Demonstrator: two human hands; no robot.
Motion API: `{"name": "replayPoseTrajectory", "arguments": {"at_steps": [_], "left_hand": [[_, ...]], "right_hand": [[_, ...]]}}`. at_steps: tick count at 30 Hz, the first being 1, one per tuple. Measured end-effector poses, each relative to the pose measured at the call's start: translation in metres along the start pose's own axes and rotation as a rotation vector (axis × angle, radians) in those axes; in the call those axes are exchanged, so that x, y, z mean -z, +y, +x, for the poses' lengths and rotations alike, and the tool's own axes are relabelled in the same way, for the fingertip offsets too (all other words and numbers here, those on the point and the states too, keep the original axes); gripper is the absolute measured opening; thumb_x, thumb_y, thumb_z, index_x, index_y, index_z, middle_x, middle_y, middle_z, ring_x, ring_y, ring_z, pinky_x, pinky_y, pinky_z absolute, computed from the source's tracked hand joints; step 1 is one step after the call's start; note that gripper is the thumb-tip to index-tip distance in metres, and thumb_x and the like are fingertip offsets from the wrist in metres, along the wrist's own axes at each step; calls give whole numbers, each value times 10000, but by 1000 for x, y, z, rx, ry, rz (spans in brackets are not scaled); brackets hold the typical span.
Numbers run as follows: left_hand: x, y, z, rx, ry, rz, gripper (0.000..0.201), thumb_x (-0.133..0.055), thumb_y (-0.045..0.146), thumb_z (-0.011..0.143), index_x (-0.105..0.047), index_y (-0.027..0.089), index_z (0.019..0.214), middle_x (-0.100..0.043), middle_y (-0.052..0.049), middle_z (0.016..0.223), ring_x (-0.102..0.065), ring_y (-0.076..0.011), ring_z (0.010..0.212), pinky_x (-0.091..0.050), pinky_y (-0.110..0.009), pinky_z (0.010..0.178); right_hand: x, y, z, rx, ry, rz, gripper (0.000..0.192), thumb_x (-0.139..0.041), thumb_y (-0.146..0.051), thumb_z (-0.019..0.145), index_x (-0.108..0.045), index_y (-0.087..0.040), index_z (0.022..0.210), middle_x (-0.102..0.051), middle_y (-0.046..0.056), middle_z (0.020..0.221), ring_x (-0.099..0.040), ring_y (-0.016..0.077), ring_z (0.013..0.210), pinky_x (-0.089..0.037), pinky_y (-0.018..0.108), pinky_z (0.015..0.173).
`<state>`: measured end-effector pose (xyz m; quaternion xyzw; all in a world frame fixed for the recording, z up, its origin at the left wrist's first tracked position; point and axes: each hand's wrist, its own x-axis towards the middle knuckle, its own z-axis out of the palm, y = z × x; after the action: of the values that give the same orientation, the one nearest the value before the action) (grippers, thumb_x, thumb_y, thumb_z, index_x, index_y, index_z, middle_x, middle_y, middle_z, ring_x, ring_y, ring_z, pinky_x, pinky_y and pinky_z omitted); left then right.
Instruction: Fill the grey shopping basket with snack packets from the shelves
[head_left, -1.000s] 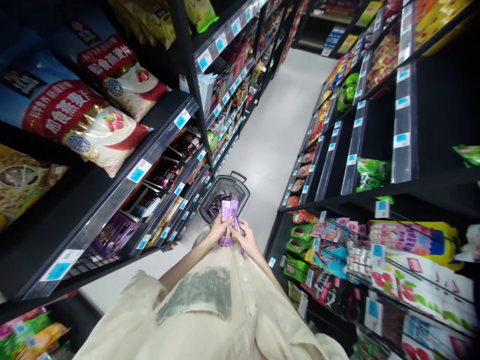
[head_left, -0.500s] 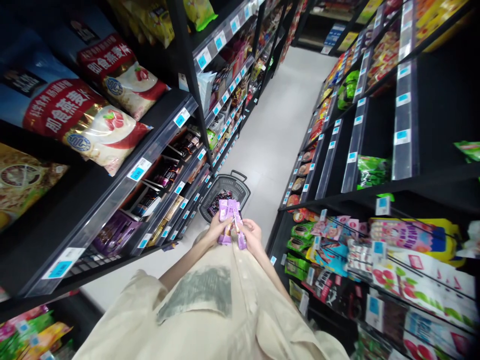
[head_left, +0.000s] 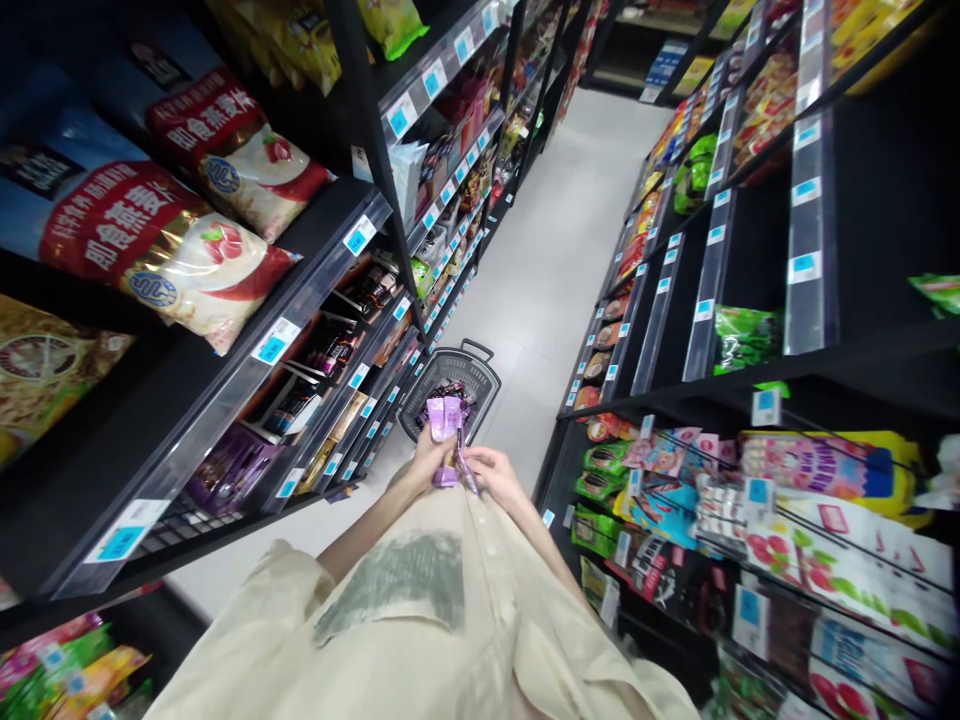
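In front of my shirt, my left hand is closed around slim, shiny purple snack packets held upright side by side. My right hand is just to the right, its thumb and fingers pinching the edge of another purple packet that is turned nearly edge-on. Beyond both hands, a dark grey shopping basket stands on the floor, with many small dark-wrapped items inside. The packets overlap part of its near side.
Shelving with price tags lines both sides of the aisle. Large oatmeal bags lie on the left shelf, above purple packages low down. Bagged sweets hang at the right. The pale floor runs ahead between the shelves.
The packets in my left hand have shifted slightly left. The packet at my right hand has turned from face-on to nearly edge-on, and my right fingers have spread out more.
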<state>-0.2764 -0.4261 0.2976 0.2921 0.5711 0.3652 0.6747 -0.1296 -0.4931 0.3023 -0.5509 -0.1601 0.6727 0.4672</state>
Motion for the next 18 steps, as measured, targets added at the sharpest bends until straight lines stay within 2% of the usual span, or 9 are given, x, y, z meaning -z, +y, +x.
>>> {"name": "replayPoseTrajectory", "arguments": {"at_steps": [3,6,9,12,14,15,18], "left_hand": [[2,-3,1,-2,-15,-20,581,-959,339,585,-683,179,1071,-758,-76,1056,-700,-204,906,-545,-299,828],[0,-4,3,10,-70,-58,574,-959,396,637,-693,175,1096,-759,-80,1033,-695,-208,879,-550,-316,821],[-4,-4,4,18,-119,-127,510,-932,423,711,-698,180,1094,-761,-78,1012,-694,-224,894,-557,-334,826],[-9,-4,3,48,-129,-169,435,-895,414,771,-697,177,1077,-766,-87,1033,-695,-235,923,-553,-340,829],[-10,-4,2,78,-130,-169,452,-919,367,739,-697,156,1073,-765,-112,1040,-695,-232,890,-548,-341,800],[-10,-4,2,82,-126,-160,502,-960,299,671,-697,144,1069,-763,-122,1032,-694,-225,868,-545,-338,796],[-4,-3,3,49,-124,-121,674,-1012,159,493,-686,136,1083,-747,-105,1002,-675,-184,817,-529,-306,780]], "right_hand": [[7,0,1,-10,1,21,531,-994,-408,533,-747,-181,944,-784,61,830,-651,160,597,-443,233,522],[8,-4,6,91,164,50,632,-1016,-378,458,-677,-217,967,-778,37,837,-689,190,690,-513,267,598],[2,-7,13,210,267,-49,593,-998,-409,491,-674,-215,947,-761,27,823,-690,192,743,-557,306,705],[-5,-8,19,220,230,-118,525,-998,-413,472,-678,-204,831,-721,13,714,-646,172,671,-537,301,685],[-8,-7,22,197,193,-147,523,-1005,-408,417,-649,-208,744,-691,5,637,-612,162,604,-508,292,628],[-8,-6,25,193,180,-173,521,-1001,-406,413,-647,-208,740,-691,8,629,-613,165,593,-503,292,615],[-9,-4,32,255,128,-375,480,-955,-462,488,-668,-200,768,-707,29,647,-651,197,600,-530,317,615]]}}
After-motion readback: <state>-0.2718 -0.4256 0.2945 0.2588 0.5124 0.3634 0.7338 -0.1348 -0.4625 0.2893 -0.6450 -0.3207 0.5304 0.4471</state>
